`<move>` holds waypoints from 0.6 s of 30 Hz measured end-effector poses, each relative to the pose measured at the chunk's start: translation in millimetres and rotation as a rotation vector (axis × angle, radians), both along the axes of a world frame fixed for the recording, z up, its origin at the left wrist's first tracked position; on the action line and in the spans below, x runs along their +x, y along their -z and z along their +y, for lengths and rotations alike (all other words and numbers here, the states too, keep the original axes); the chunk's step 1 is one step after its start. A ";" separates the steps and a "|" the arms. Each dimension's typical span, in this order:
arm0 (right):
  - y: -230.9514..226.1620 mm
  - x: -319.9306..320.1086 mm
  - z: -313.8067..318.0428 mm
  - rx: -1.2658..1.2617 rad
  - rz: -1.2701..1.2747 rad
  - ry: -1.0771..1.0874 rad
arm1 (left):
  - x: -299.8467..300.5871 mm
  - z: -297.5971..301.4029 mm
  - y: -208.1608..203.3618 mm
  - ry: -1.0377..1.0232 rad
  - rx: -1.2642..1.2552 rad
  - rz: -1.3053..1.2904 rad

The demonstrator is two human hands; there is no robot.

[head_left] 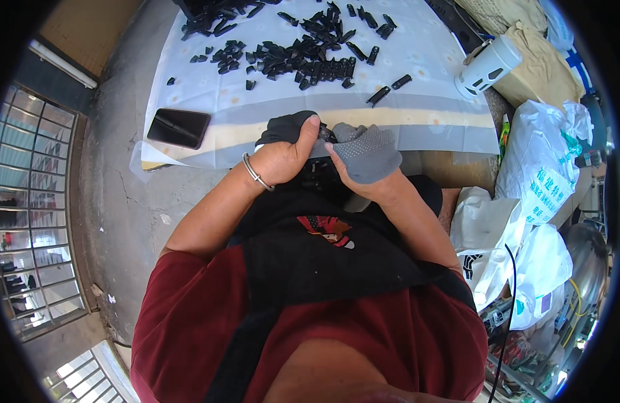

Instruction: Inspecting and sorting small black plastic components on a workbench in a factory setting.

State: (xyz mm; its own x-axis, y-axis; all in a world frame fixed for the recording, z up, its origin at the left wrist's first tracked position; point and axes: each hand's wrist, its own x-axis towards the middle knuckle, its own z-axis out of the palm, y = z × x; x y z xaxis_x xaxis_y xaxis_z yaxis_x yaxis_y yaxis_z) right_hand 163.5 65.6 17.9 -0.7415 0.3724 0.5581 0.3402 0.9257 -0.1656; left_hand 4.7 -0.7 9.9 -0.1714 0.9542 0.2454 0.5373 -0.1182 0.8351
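The left hand (pixel 288 157) and right hand (pixel 365 160) grip 1 small black piece (pixel 328 134), its outline partly hidden.

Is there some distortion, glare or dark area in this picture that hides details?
Head view: the left barred window bows, and a black rim swallows the corners; same head view: brightness partly washes out the lower-left window, the phone carries a faint reflection, the heaped black parts partly merge.
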 end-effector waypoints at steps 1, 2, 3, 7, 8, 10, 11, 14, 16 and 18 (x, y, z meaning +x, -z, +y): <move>2.7 0.5 0.1 -0.071 -0.037 -0.006 | 2.8 0.4 0.6 0.002 0.037 0.045; 5.7 1.2 0.0 -0.142 -0.074 -0.012 | 4.6 0.4 1.4 0.005 0.074 0.091; 10.3 1.5 -1.6 -0.142 -0.072 -0.012 | 4.3 0.1 2.6 0.006 0.074 0.092; 10.9 1.2 -6.9 -0.043 -0.104 0.044 | 0.9 -0.1 5.8 0.043 -0.043 0.227; 6.1 1.2 -7.0 -0.069 -0.149 0.066 | 0.0 0.4 2.9 0.044 -0.059 0.140; -2.8 0.5 -2.0 -0.086 -0.196 0.042 | -5.7 1.2 -3.6 0.044 -0.135 0.052; -4.5 0.5 -0.4 -0.101 -0.241 0.015 | -7.5 -0.4 -2.7 0.047 -0.137 0.050; -0.2 1.9 -1.3 -0.043 -0.144 0.012 | -4.4 0.2 -5.0 0.022 -0.109 0.082; 0.7 2.8 -6.6 -0.073 -0.186 0.021 | 1.9 -2.5 -2.5 0.025 -0.080 0.157; 4.9 3.0 -10.7 -0.105 -0.227 0.035 | 7.1 -5.9 3.5 0.024 -0.016 0.253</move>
